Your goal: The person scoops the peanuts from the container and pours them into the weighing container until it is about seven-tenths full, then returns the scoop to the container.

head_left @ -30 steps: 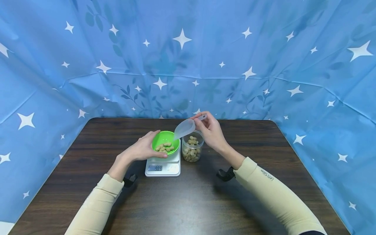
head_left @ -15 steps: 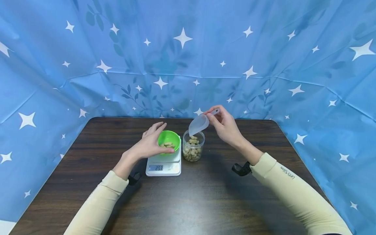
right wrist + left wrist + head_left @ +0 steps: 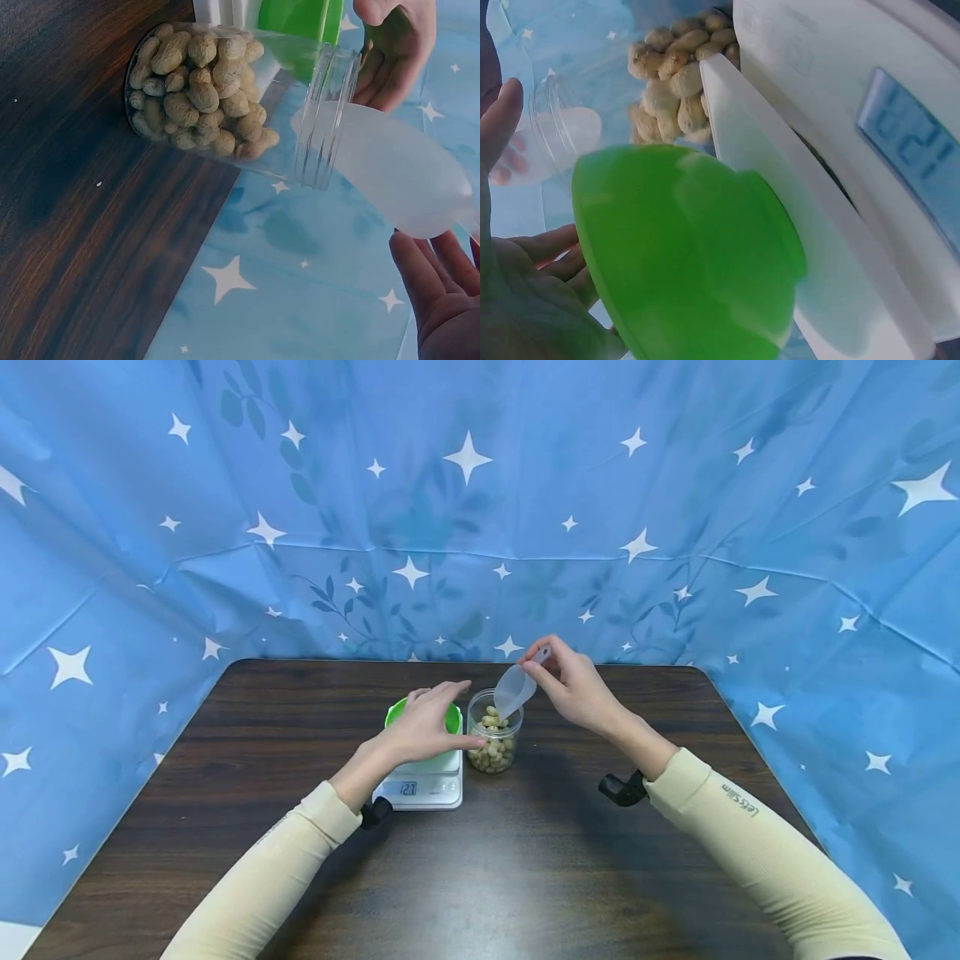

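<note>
My right hand [image 3: 573, 687] pinches a translucent plastic scoop [image 3: 513, 692] by its handle. The scoop tilts down, its tip inside the mouth of a clear jar [image 3: 289, 97]. Unshelled peanuts [image 3: 202, 97] fill the lower part of this jar. With thumb and fingers spread, my left hand [image 3: 426, 727] reaches across a green bowl [image 3: 682, 247] toward the jar's rim. The bowl sits on a white kitchen scale [image 3: 427, 795] with a lit display. My left hand hides the bowl's contents in the head view.
The scale and the jar stand side by side on a dark wood-grain table [image 3: 480, 877], toward its far edge. A blue curtain [image 3: 480, 510] with white stars hangs behind it. Black wrist-worn devices show below both wrists.
My right hand has carried the scoop from beside the bowl to the jar and dipped its tip in. My left hand has left the bowl and moved right toward the jar. The display reading changed.
</note>
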Demonstrator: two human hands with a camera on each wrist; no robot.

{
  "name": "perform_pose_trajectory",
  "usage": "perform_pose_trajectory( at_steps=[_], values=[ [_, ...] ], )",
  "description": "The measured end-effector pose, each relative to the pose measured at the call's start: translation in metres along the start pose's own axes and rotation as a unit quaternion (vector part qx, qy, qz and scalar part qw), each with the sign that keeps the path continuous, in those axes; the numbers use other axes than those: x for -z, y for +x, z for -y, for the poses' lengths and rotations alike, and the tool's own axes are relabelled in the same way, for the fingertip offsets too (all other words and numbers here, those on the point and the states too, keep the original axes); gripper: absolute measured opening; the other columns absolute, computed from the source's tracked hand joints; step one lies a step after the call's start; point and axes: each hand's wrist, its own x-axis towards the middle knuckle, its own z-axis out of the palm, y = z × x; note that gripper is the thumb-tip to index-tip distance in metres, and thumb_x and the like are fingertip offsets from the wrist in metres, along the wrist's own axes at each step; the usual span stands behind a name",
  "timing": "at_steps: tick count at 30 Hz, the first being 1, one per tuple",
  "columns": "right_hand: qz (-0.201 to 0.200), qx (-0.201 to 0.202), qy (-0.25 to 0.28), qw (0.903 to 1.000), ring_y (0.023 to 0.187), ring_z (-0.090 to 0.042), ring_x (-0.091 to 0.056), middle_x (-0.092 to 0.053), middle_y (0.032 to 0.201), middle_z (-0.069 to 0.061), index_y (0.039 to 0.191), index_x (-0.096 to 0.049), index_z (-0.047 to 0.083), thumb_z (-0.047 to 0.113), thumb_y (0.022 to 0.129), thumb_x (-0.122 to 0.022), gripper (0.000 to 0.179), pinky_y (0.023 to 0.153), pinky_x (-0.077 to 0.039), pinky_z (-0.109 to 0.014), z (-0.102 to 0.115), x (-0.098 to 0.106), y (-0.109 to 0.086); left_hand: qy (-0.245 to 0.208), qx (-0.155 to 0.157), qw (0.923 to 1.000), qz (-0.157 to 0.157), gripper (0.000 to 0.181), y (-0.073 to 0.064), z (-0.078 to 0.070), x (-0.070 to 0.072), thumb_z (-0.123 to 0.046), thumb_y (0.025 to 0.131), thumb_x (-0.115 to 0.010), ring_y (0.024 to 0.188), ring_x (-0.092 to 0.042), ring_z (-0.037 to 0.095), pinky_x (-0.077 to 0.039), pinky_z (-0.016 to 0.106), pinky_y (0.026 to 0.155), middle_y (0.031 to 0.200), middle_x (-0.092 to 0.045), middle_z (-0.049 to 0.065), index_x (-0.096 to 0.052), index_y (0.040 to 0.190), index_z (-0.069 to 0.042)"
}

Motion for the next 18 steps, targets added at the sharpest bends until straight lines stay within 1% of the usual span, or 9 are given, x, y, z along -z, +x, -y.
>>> perform_pose_trajectory(
  at_steps=[4, 8, 11, 15, 18],
  values=[
    [0.027, 0.031, -0.028, 0.9988, 0.064, -0.015, -0.056, -0.070, 0.099, -0.005, 0.118, -0.057, 0.007, 0.015, 0.108, -0.056, 0.013, 0.058, -0.044, -0.034, -0.001, -0.003, 0.001, 0.000, 0.002, 0.9999, 0.014, 0.100, 0.006, -0.005, -0.005, -0.057, 0.085, -0.079, 0.142, -0.043, 0.033, -0.021, 0.062, 0.115, 0.156, -0.046, 0.013, -0.037, 0.159, -0.006],
    [0.052, 0.064, -0.063, 0.9946, 0.061, -0.014, -0.053, -0.062, 0.083, -0.005, 0.118, -0.057, 0.006, 0.014, 0.107, -0.056, 0.013, 0.058, -0.045, -0.035, -0.002, -0.008, 0.003, 0.002, 0.001, 0.9998, 0.019, 0.101, 0.009, -0.007, -0.009, -0.058, 0.084, -0.079, 0.137, -0.049, 0.032, -0.023, 0.061, 0.115, 0.152, -0.050, 0.013, -0.037, 0.158, -0.004],
    [0.065, 0.081, -0.082, 0.9912, 0.066, -0.016, -0.058, -0.063, 0.086, -0.007, 0.116, -0.056, 0.005, 0.012, 0.107, -0.057, 0.012, 0.061, -0.047, -0.035, 0.000, -0.011, 0.005, -0.003, 0.000, 0.9998, 0.019, 0.101, 0.012, -0.008, -0.010, -0.057, 0.084, -0.080, 0.134, -0.051, 0.033, -0.024, 0.061, 0.114, 0.151, -0.051, 0.014, -0.038, 0.157, -0.003],
    [0.087, 0.100, -0.097, 0.9864, 0.081, -0.018, -0.066, -0.067, 0.100, -0.008, 0.116, -0.056, 0.003, 0.008, 0.106, -0.058, 0.012, 0.069, -0.052, -0.036, 0.003, -0.015, 0.007, -0.007, 0.000, 0.9998, 0.020, 0.099, 0.014, -0.008, -0.011, -0.053, 0.084, -0.082, 0.133, -0.052, 0.034, -0.025, 0.061, 0.113, 0.150, -0.052, 0.014, -0.038, 0.157, -0.002],
    [0.105, 0.113, -0.112, 0.9816, 0.082, -0.016, -0.066, -0.067, 0.101, -0.006, 0.117, -0.056, 0.002, 0.008, 0.105, -0.059, 0.013, 0.070, -0.053, -0.035, 0.004, -0.019, 0.010, -0.008, -0.002, 0.9998, 0.021, 0.098, 0.015, -0.007, -0.012, -0.052, 0.084, -0.083, 0.130, -0.054, 0.034, -0.026, 0.061, 0.112, 0.145, -0.056, 0.013, -0.039, 0.156, -0.001]
  ],
)
